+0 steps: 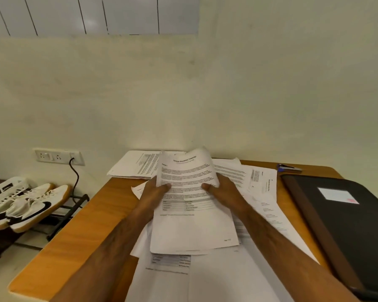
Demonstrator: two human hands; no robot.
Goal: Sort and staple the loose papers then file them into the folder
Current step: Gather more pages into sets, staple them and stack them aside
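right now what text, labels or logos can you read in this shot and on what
Held sheet: a bold heading and body text, too blurred to read.
Loose papers: print too small to read.
Paper stack: print too small.
Folder: a white label with a pink mark, no legible words.
Shoes: a dark swoosh logo, no words.
Both the left hand and right hand grip the sheet.

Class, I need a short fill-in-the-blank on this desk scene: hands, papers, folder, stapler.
1. Both hands, left and right, hold a printed ____.
2. The black folder lies closed at the table's ____ side.
3. The stapler lies beyond the ____.
4. The shoes sit on a ____.

Missing words: sheet; right; folder; rack
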